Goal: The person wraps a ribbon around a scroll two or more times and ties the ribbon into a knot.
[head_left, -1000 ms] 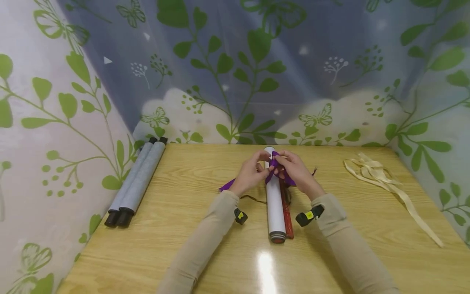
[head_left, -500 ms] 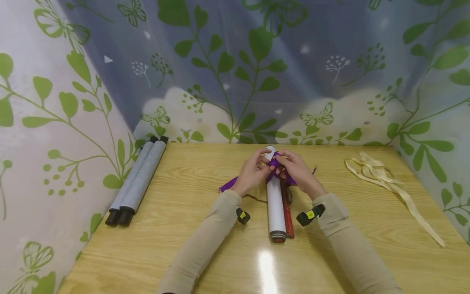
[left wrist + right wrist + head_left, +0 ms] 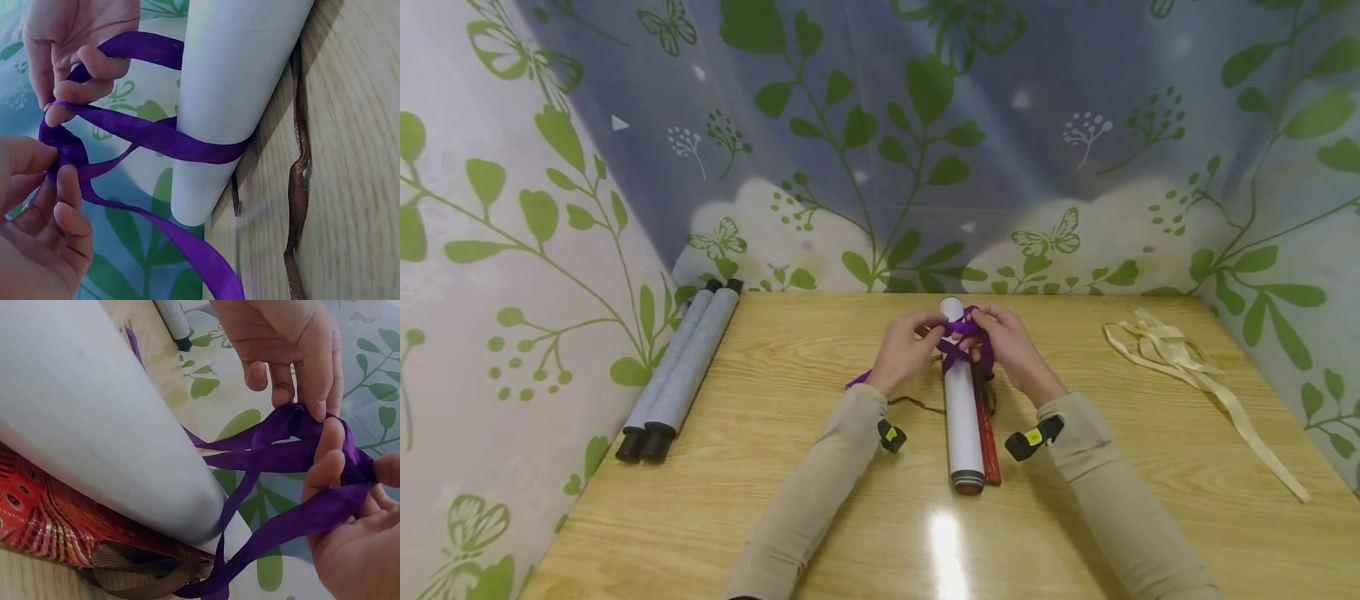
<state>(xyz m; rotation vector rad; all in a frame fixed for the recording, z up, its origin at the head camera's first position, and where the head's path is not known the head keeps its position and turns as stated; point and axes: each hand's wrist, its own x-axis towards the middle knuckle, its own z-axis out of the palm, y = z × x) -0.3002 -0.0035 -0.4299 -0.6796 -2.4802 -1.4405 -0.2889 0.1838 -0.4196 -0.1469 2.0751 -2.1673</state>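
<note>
A white roll lies lengthwise on the table, with a purple ribbon looped round its far part. Above the roll, my left hand pinches the ribbon between thumb and fingertips. Opposite it, my right hand grips another part of the ribbon, which passes over its fingers in the right wrist view. Between the two hands the ribbon crosses and bunches. One loose tail hangs down in the left wrist view. Against the roll's right side lies a red patterned flat piece with a brown ribbon.
Two grey rolls with black ends lie side by side at the table's left edge. A cream ribbon sits in a loose heap at the right. Behind the wooden table hangs a leaf-patterned curtain.
The purple ribbon between my hands has spread from a tight bunch into a wider loop. My left hand has shifted slightly left, and the right fingers have turned within the ribbon.
</note>
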